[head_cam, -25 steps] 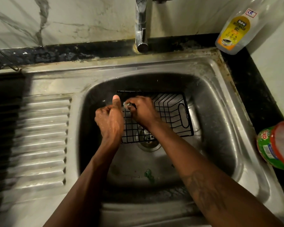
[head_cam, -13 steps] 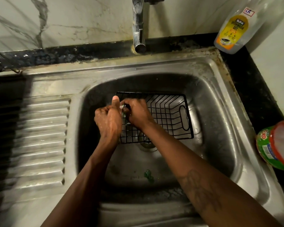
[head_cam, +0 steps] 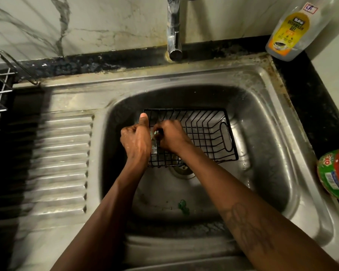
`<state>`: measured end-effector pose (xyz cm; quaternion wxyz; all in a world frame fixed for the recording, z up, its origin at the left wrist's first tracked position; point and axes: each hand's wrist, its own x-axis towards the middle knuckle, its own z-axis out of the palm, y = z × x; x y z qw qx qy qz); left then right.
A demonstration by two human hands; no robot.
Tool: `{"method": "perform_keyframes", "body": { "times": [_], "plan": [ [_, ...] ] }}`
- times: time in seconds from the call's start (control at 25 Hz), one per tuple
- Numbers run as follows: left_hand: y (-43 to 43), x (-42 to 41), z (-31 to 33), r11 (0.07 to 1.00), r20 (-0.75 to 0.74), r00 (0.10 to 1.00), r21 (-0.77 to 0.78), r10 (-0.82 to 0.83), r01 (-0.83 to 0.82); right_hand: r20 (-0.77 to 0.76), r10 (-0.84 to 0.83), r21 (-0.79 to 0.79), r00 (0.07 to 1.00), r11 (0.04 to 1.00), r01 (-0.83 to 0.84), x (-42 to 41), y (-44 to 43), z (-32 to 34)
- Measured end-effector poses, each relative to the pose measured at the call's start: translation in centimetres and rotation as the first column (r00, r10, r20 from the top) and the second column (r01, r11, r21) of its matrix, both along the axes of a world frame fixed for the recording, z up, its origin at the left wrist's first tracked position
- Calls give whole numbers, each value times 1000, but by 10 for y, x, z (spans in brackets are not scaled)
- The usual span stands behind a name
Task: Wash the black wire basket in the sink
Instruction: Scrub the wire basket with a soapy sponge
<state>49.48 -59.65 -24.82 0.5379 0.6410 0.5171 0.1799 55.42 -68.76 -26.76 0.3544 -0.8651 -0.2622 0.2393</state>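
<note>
In the sink (head_cam: pixel 266 133), the left hand (head_cam: pixel 136 139) grips the black wire basket (head_cam: pixel 207 132) by its left end to steady it, while the right hand (head_cam: pixel 171 136) pinches a small scrubber (head_cam: pixel 154 134) against its wires.

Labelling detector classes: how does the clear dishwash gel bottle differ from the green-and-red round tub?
The clear plastic dishwash gel bottle is tall, narrow and yellow-labelled; the green-and-red round tub is round and broad. The bottle stands at the far back corner; the tub sits nearer, cropped at the right edge. Both rest on the black counter right of the steel sink.
</note>
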Motion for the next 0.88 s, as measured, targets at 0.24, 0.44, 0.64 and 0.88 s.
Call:
{"method": "perform_keyframes", "body": {
  "times": [0.24, 0.44, 0.64, 0.88],
  "plan": [
    [1, 2, -11, 999, -19, 1000, -33, -23, 22, -217, 293, -71, 931, 947, -314, -8, -19, 6],
    [0, 1, -15, 1000, -42, 999, -9, -11, 11, 41, -56, 90, 998, 995, 52, 0, 2, 0],
    [3, 0, -9, 1000, -37, 999, -11, -23, 22, -231, 355, -145, 906, 908, -392, 2, -39, 0],
    [-1, -1, -12, 999, -60, 997, 4, -47, 47, 91, 25, 32, 996, 999, -28, 14, -29, -8]
  ]
}}
